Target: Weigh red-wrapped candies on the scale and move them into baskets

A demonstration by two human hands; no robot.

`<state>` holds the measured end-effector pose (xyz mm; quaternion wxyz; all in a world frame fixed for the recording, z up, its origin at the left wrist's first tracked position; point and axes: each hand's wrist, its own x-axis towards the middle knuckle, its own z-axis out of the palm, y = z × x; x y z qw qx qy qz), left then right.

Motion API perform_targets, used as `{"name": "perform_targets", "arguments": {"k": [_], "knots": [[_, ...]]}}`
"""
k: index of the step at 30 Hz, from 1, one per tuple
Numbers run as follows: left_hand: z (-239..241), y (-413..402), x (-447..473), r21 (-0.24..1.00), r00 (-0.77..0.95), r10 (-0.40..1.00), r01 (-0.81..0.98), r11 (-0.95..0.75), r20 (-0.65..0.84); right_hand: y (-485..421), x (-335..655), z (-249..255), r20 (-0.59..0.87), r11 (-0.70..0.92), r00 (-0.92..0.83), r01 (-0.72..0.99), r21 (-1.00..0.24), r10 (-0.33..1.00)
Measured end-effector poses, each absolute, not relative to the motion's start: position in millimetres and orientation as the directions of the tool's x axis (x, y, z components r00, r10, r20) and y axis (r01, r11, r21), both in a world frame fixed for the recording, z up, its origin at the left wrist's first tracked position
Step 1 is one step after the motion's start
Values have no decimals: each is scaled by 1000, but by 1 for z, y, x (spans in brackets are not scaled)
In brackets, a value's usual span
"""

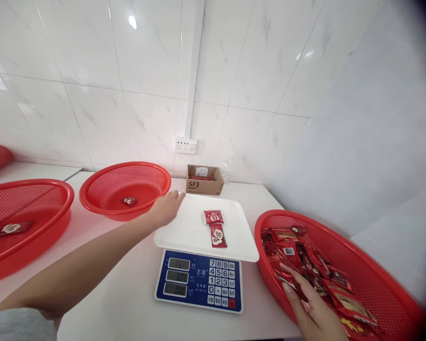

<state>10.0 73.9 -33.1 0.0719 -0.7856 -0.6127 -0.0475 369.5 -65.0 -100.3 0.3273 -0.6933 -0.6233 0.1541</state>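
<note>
My left hand (166, 207) is above the left edge of the white weighing tray (184, 227), near the middle red basket's rim. Its fingers are stretched to the right and nothing shows in them. Two small red snack packets (218, 235) lie touching near the middle of the tray. My right hand (314, 305) reaches into the red plastic basket (270, 218) on the right. Its thumb and fingers close on a red snack packet (287, 275), partly hidden by the hand. Many more red packets fill the floor of this basket.
Behind the tray stands a cardboard box (205, 186). The scale's blue keypad panel (199, 282) faces me. A middle red basket (126, 168) holds one packet (129, 201); a left one (57, 184) holds another packet (13, 228). A tiled wall (145, 61) rises behind.
</note>
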Motion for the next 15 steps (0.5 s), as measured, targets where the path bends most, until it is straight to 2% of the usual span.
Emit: {"name": "perform_targets", "arguments": {"k": [4,7,11,15], "knots": [[-16,82,-41,-67,23,973,998,-8,229,-64,370,-103,183,-19,185,750,-661,966],[-10,86,-62,-68,10,970,998,7,244,-65,370,-101,166,-26,179,753,-658,970],[-18,83,-37,-41,260,944,966,-257,203,-66,366,-97,143,-39,175,751,-660,974],[-31,74,30,18,527,837,845,-535,150,-66,363,-93,152,-51,201,748,-662,968]]}}
